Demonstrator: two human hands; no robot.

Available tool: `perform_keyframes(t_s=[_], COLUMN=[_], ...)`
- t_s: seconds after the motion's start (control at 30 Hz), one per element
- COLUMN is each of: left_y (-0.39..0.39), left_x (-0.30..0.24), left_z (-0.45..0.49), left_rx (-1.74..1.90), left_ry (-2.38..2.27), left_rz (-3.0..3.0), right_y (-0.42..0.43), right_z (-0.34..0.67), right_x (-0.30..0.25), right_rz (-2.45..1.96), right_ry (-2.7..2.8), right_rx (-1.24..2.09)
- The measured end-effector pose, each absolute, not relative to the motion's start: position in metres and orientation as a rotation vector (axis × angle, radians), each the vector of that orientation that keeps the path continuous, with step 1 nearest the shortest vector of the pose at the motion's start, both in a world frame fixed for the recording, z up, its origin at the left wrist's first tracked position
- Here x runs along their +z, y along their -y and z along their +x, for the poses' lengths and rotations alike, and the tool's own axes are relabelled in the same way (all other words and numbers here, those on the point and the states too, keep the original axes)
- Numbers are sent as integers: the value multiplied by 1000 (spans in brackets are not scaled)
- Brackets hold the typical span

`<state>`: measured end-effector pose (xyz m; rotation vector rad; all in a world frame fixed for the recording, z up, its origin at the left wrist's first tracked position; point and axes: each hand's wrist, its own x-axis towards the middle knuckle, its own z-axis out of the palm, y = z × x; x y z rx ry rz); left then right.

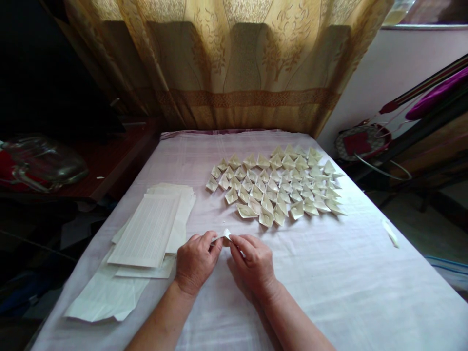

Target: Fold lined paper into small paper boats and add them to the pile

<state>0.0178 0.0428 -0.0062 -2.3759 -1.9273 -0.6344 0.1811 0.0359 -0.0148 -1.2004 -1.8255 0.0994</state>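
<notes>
Between my two hands, a small folded piece of white paper (pixel 226 235) comes to a point at its top. My left hand (pixel 197 259) pinches its left side with thumb and fingers. On the right side, my right hand (pixel 253 261) grips it the same way. The lower part of the paper is partly hidden by the fingers. Beyond the hands, to the right, several small folded paper boats (pixel 266 217) stand in close rows. A stack of paper sheets (pixel 144 231), the top one printed with lines, lies left of my left hand.
A pale cloth covers the table (pixel 329 282). A scrap of white paper (pixel 391 234) lies near its right edge. Behind the table hangs a gold patterned curtain (pixel 241 63). A dark red cabinet (pixel 127 151) with a clear plastic bottle (pixel 47 158) stands at left.
</notes>
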Motion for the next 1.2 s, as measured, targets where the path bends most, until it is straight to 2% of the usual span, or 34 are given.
perform_keyframes(t_s=[0.37, 0.67, 0.97, 1.2], left_y=[-42, -42, -44, -45], left_x=[-2, -6, 0, 12], left_z=[18, 18, 18, 16], left_rx=[-580, -621, -963, -1402], left_ry=[1866, 2096, 2477, 2574], left_rz=[-2406, -2477, -2550, -2668], right_y=[-33, -31, -32, -32], right_z=[179, 174, 175, 173], right_x=[-13, -10, -17, -12], right_rz=[-1146, -1170, -1150, -1132], right_ry=[1929, 1896, 1827, 1828], right_rx=[43, 100, 106, 115])
